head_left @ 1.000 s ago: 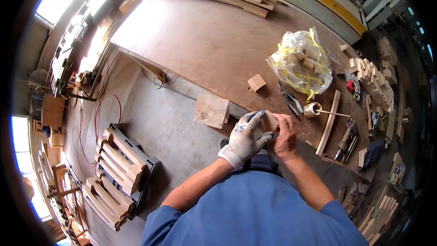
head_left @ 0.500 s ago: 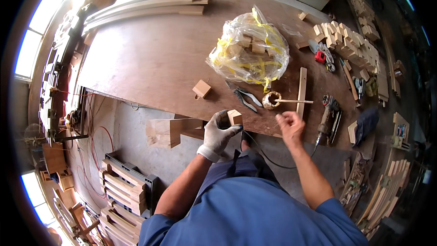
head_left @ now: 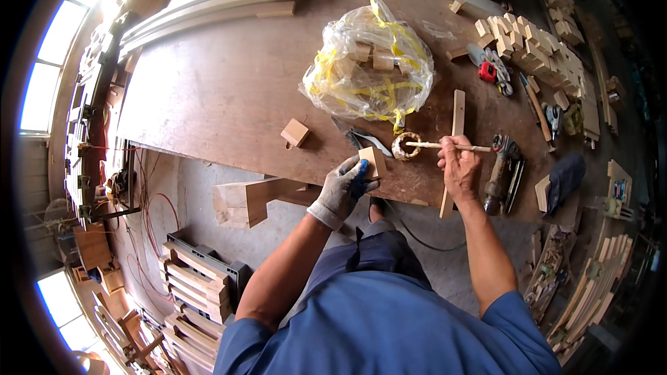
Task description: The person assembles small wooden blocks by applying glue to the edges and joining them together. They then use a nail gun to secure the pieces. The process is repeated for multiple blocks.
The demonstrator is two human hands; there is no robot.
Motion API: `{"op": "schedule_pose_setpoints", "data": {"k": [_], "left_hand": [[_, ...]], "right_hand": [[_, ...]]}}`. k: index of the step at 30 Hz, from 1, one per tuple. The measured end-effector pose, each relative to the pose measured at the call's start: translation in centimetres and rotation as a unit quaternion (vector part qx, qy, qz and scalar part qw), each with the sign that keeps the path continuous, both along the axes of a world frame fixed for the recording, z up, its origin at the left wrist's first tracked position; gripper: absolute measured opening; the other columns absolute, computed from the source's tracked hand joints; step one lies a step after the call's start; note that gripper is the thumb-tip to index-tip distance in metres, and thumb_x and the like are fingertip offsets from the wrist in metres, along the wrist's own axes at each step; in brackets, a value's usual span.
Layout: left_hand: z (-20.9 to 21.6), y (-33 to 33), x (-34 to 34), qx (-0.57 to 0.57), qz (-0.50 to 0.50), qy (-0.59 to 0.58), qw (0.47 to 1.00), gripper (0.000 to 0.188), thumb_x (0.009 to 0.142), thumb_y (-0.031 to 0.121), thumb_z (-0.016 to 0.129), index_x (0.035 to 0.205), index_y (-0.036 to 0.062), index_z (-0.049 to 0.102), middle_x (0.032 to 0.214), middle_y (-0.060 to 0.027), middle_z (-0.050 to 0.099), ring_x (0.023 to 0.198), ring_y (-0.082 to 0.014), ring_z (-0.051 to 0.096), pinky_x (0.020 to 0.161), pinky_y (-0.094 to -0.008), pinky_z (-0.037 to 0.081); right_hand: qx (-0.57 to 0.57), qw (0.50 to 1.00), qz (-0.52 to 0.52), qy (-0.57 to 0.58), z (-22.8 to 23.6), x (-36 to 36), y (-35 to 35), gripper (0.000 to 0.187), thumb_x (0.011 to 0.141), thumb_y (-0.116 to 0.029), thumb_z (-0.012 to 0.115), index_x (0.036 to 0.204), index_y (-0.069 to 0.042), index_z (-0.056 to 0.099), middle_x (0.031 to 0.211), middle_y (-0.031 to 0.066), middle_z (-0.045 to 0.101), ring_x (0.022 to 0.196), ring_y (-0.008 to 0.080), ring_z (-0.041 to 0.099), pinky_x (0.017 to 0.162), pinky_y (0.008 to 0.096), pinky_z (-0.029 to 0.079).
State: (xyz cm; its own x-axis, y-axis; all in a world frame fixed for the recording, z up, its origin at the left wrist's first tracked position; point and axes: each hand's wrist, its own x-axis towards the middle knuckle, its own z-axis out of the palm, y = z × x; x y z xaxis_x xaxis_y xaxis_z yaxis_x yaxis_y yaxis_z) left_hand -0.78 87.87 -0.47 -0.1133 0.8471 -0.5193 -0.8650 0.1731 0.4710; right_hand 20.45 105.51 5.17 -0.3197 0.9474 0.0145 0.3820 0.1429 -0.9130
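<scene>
My left hand (head_left: 342,191), in a whitish glove with blue on a fingertip, grips a small wooden block (head_left: 374,162) over the table's near edge. My bare right hand (head_left: 460,172) is closed on a thin wooden stick (head_left: 432,145). The stick's left end rests in a small round pot (head_left: 397,148) with a crusted, yellowish rim. What the pot holds is too small to make out. Beneath the right hand lies a wooden strip (head_left: 458,112), partly covered by it. Pliers (head_left: 373,142) with pale handles lie just behind the held block.
A clear plastic bag (head_left: 340,90) with yellow tape holds wooden blocks. Another block (head_left: 295,132) sits on the brown table (head_left: 208,97). To the right are a power tool (head_left: 499,180), a red tape measure (head_left: 487,71), a hammer (head_left: 536,110) and stacked blocks (head_left: 542,52).
My right hand has come onto the stick, which it was apart from before. My left hand has moved slightly right and turned the block, bringing it nearer the pot.
</scene>
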Motion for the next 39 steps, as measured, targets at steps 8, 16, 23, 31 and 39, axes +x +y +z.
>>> {"op": "schedule_pose_setpoints", "data": {"k": [8, 16, 23, 31, 39], "left_hand": [[-0.4, 0.4, 0.8, 0.057, 0.0, -0.1, 0.993, 0.05, 0.109, 0.037, 0.062, 0.144, 0.0029, 0.057, 0.131, -0.0117, 0.068, 0.114, -0.0264, 0.068, 0.099, -0.0428, 0.058], [0.1, -0.1, 1.1, 0.045, 0.022, -0.183, 0.982, 0.056, 0.105, 0.047, 0.063, 0.141, 0.0043, 0.06, 0.124, -0.0157, 0.071, 0.106, -0.0318, 0.07, 0.092, -0.0449, 0.058], [-1.3, 0.5, 1.2, 0.058, 0.019, -0.182, 0.981, 0.055, 0.106, 0.048, 0.06, 0.139, 0.0037, 0.061, 0.122, -0.0168, 0.072, 0.1, -0.0339, 0.069, 0.083, -0.0436, 0.056], [-1.8, 1.3, 1.3, 0.019, 0.031, -0.177, 0.983, 0.051, 0.107, 0.045, 0.057, 0.139, 0.0061, 0.062, 0.123, -0.0165, 0.072, 0.103, -0.0356, 0.07, 0.086, -0.0461, 0.057], [-2.2, 2.1, 1.6, 0.0, 0.005, -0.189, 0.982, 0.05, 0.108, 0.045, 0.054, 0.14, 0.0067, 0.062, 0.125, -0.0175, 0.072, 0.108, -0.0357, 0.071, 0.087, -0.0476, 0.059]], "right_hand": [[-0.019, 0.999, -0.041, 0.001, 0.1, 0.4, -0.5, 0.029, 0.109, -0.027, 0.063, 0.1, 0.0, 0.069, 0.071, 0.0048, 0.068, 0.058, 0.0103, 0.065, 0.055, 0.0278, 0.052], [-0.107, 0.989, -0.1, 0.034, 0.8, 0.8, 0.2, 0.038, 0.11, -0.038, 0.061, 0.097, -0.002, 0.069, 0.072, 0.004, 0.068, 0.056, 0.0091, 0.064, 0.05, 0.0254, 0.052], [-0.152, 0.98, -0.096, 0.089, -1.0, 2.9, 1.0, 0.036, 0.111, -0.036, 0.061, 0.098, -0.003, 0.068, 0.073, 0.004, 0.067, 0.057, 0.0105, 0.065, 0.05, 0.0257, 0.053], [-0.18, 0.961, -0.139, 0.154, -0.7, 4.6, 1.4, 0.035, 0.109, -0.035, 0.062, 0.098, -0.003, 0.068, 0.071, 0.0037, 0.067, 0.054, 0.0118, 0.063, 0.048, 0.0264, 0.051], [-0.22, 0.934, -0.07, 0.274, 4.1, 3.3, -1.5, 0.027, 0.109, -0.028, 0.061, 0.099, -0.004, 0.069, 0.07, 0.0054, 0.068, 0.053, 0.015, 0.063, 0.048, 0.0287, 0.05]]}}
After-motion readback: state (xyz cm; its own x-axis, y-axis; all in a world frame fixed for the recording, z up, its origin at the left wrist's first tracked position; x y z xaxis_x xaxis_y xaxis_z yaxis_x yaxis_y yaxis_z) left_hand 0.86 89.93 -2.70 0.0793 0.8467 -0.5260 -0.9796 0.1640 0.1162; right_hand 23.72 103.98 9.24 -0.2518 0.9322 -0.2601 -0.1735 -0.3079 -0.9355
